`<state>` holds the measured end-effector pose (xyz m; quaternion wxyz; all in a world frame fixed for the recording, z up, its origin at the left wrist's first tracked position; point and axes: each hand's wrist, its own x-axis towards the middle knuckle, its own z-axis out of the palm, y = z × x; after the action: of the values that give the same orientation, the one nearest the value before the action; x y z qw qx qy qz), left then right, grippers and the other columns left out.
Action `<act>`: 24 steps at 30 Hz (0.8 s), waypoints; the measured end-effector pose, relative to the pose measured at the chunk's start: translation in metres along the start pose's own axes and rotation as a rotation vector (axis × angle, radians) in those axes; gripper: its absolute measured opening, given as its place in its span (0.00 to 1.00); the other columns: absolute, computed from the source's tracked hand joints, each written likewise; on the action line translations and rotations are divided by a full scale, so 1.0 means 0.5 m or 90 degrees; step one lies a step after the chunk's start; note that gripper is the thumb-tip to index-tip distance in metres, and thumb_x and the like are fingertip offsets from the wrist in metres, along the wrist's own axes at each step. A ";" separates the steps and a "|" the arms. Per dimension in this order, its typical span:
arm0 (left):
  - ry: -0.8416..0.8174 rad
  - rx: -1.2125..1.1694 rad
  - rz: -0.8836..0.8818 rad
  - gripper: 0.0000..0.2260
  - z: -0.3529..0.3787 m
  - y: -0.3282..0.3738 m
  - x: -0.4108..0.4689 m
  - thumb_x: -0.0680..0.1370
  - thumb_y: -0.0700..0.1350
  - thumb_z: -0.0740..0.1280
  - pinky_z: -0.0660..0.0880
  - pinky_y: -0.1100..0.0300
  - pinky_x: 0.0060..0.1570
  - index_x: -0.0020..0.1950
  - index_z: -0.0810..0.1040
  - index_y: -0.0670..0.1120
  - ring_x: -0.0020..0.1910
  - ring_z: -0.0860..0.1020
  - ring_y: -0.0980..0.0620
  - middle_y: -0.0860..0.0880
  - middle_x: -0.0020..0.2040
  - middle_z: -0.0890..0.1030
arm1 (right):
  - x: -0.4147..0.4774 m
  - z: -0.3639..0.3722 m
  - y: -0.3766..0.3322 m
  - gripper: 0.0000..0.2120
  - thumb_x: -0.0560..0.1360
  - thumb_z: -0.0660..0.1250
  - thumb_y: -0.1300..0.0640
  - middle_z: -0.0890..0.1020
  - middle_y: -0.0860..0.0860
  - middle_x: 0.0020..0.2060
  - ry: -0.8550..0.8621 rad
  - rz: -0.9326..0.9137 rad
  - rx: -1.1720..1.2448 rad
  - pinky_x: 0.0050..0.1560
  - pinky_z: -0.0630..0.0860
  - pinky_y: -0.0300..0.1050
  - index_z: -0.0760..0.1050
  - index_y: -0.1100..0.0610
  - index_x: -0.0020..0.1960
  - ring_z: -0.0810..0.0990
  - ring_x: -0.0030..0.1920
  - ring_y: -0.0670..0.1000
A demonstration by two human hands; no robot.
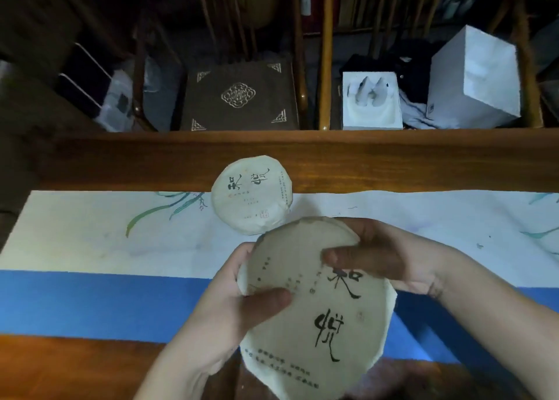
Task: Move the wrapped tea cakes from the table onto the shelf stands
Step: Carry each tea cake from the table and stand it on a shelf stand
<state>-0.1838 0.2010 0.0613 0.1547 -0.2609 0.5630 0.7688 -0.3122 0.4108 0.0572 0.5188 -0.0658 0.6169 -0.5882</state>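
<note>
item one: wrapped tea cake (317, 309), paper face with black brush characters, being held up over the counter (181, 157) close to the camera. left hand (239, 300) is gripping its left edge, thumb lying across the face; right hand (390, 260) is clasping the upper right edge, thumb pressing on the paper. item two: second tea cake (252, 194), lying flat on the painted runner (90, 233), overlapping its far edge, just beyond the held one.
</note>
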 end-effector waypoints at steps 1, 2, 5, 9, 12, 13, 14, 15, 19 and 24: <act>-0.006 -0.048 0.004 0.29 -0.014 0.005 -0.023 0.58 0.41 0.81 0.84 0.46 0.44 0.58 0.83 0.48 0.51 0.86 0.36 0.37 0.54 0.86 | 0.009 0.018 -0.009 0.14 0.70 0.75 0.56 0.81 0.72 0.56 -0.017 -0.010 -0.006 0.59 0.77 0.70 0.83 0.55 0.55 0.82 0.55 0.71; -0.013 -0.093 0.012 0.31 -0.030 0.009 -0.048 0.56 0.42 0.84 0.84 0.48 0.44 0.59 0.83 0.49 0.51 0.86 0.37 0.37 0.55 0.86 | 0.017 0.038 -0.021 0.14 0.69 0.77 0.54 0.81 0.72 0.55 -0.038 -0.026 -0.017 0.58 0.78 0.70 0.84 0.55 0.53 0.82 0.54 0.72; 0.028 -0.161 0.050 0.37 -0.077 0.009 -0.130 0.52 0.53 0.87 0.83 0.52 0.44 0.61 0.84 0.54 0.53 0.86 0.39 0.39 0.57 0.86 | 0.043 0.106 -0.058 0.07 0.70 0.73 0.58 0.88 0.59 0.43 -0.071 -0.076 -0.064 0.43 0.84 0.52 0.86 0.50 0.47 0.86 0.43 0.57; 0.157 -0.196 0.088 0.34 -0.126 -0.015 -0.224 0.58 0.51 0.85 0.83 0.41 0.51 0.63 0.83 0.47 0.56 0.85 0.35 0.36 0.58 0.86 | 0.083 0.228 -0.120 0.09 0.75 0.72 0.62 0.87 0.47 0.33 -0.093 -0.120 -0.177 0.35 0.80 0.37 0.84 0.48 0.41 0.85 0.35 0.45; 0.201 -0.274 0.120 0.18 -0.181 -0.024 -0.277 0.71 0.41 0.72 0.80 0.34 0.55 0.60 0.85 0.44 0.55 0.84 0.33 0.34 0.58 0.85 | 0.109 0.338 -0.170 0.09 0.76 0.72 0.60 0.87 0.48 0.35 -0.150 -0.111 -0.242 0.37 0.82 0.39 0.83 0.47 0.40 0.86 0.36 0.45; 0.213 -0.299 0.143 0.18 -0.205 -0.025 -0.294 0.71 0.39 0.71 0.81 0.35 0.53 0.61 0.84 0.44 0.55 0.84 0.33 0.33 0.58 0.85 | 0.115 0.375 -0.185 0.05 0.76 0.72 0.59 0.88 0.50 0.38 -0.163 -0.099 -0.252 0.39 0.83 0.43 0.84 0.49 0.45 0.87 0.39 0.48; 0.226 -0.327 0.166 0.19 -0.235 -0.026 -0.312 0.71 0.38 0.71 0.82 0.37 0.50 0.61 0.83 0.43 0.55 0.85 0.33 0.33 0.58 0.85 | 0.123 0.412 -0.197 0.06 0.76 0.72 0.58 0.89 0.53 0.44 -0.185 -0.085 -0.250 0.44 0.84 0.47 0.83 0.53 0.52 0.88 0.44 0.52; 0.243 -0.350 0.191 0.19 -0.265 -0.025 -0.332 0.70 0.38 0.72 0.83 0.40 0.49 0.61 0.83 0.42 0.55 0.85 0.34 0.33 0.58 0.85 | 0.130 0.447 -0.205 0.13 0.75 0.71 0.57 0.88 0.57 0.50 -0.200 -0.072 -0.220 0.49 0.84 0.50 0.81 0.56 0.59 0.87 0.50 0.56; 0.325 -0.390 0.318 0.15 -0.406 -0.017 -0.426 0.71 0.39 0.69 0.85 0.49 0.46 0.53 0.88 0.50 0.51 0.87 0.43 0.40 0.55 0.88 | 0.134 0.622 -0.171 0.35 0.66 0.78 0.44 0.83 0.58 0.62 -0.142 -0.100 0.006 0.58 0.81 0.53 0.74 0.49 0.71 0.83 0.62 0.58; 0.404 -0.478 0.419 0.27 -0.588 -0.012 -0.578 0.71 0.37 0.68 0.84 0.49 0.48 0.71 0.76 0.44 0.56 0.86 0.42 0.39 0.60 0.86 | 0.113 0.945 -0.061 0.23 0.70 0.67 0.50 0.88 0.50 0.54 -0.026 -0.093 0.113 0.35 0.84 0.47 0.76 0.45 0.66 0.88 0.50 0.50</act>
<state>0.1222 -0.0594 0.1553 -0.3707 -0.3265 0.3224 0.8075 -0.0150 0.0516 0.1585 0.4906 -0.0764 0.5450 -0.6756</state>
